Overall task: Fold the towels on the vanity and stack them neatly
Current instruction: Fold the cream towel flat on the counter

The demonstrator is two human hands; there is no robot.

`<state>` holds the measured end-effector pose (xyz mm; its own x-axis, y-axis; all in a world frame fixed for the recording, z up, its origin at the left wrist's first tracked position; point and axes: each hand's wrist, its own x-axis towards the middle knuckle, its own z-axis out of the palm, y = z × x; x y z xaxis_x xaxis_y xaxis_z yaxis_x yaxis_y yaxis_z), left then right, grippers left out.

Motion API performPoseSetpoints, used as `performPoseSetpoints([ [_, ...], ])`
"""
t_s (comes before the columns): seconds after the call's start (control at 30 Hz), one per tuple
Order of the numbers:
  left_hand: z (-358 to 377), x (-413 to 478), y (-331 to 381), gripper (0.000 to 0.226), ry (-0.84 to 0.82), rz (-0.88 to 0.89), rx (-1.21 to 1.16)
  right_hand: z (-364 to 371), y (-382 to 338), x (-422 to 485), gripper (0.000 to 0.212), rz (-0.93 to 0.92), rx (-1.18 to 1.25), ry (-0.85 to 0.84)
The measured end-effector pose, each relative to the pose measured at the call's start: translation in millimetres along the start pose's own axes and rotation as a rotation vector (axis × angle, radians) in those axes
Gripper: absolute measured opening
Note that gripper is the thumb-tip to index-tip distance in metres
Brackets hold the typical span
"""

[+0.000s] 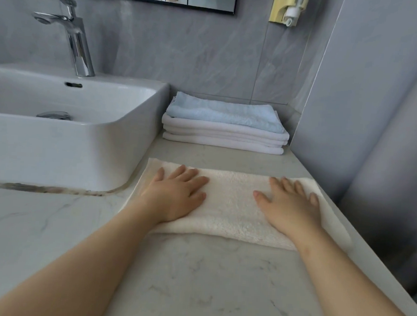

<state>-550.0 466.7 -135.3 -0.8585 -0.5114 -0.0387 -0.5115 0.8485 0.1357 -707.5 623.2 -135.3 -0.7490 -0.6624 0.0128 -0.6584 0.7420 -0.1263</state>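
Both hands are flat on the cream towel (231, 203) here at the front of the desk (207, 280), and neither has hold of anything: the left hand (178, 195) presses palm-down with fingers spread over the towel's left end, the right hand (290, 204) does the same over the right end, fingers straight and lightly fanned. The towel lies as a long folded band, its near edge running roughly parallel to the desk edge, its left end just beside the sink (69, 134). This looks like the smoothing stage, and the trick now would be to sweep outward from the middle so trapped air and ripples leave by the ends, and to keep the layers square before the next fold. The right end sits close to the desk's edge, so any push that way risks sliding it off. Behind the towel, against the wall, waits the stack (224, 137): white folded towels with a pale blue towel (220, 113) on top, edges fairly even. Match that footprint when folding, and the cream one should land on it cleanly. Far left, the tap (75, 39) stands over the sink.
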Motion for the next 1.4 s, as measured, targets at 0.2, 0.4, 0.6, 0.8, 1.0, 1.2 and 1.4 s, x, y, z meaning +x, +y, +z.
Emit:
performPoseSetpoints([
  [0.2,12,-28,27,0.051,-0.013,0.065,0.018,9,-25,-16,0.059,-0.260,0.064,-0.078],
  [0.4,11,-33,-1,0.055,-0.037,-0.081,0.049,4,29,-16,0.064,0.073,-0.001,-0.023],
  [0.6,9,-32,0,0.049,0.139,-0.386,-0.079,4,38,-20,0.055,0.265,0.025,0.092],
  [0.8,3,-47,-13,0.056,0.256,-0.638,-0.161,3,34,-25,0.050,0.335,-0.008,0.158],
  [1.0,2,-46,-21,0.056,0.235,-0.661,-0.309,3,30,-27,0.045,0.271,0.085,0.201],
  [1.2,1,-30,-16,0.024,0.319,-0.554,-0.583,7,24,-18,0.040,0.183,0.166,0.366],
  [1.4,4,-6,-13,0.025,0.693,-0.441,-0.736,9,20,3,0.040,0.101,0.362,0.644],
])
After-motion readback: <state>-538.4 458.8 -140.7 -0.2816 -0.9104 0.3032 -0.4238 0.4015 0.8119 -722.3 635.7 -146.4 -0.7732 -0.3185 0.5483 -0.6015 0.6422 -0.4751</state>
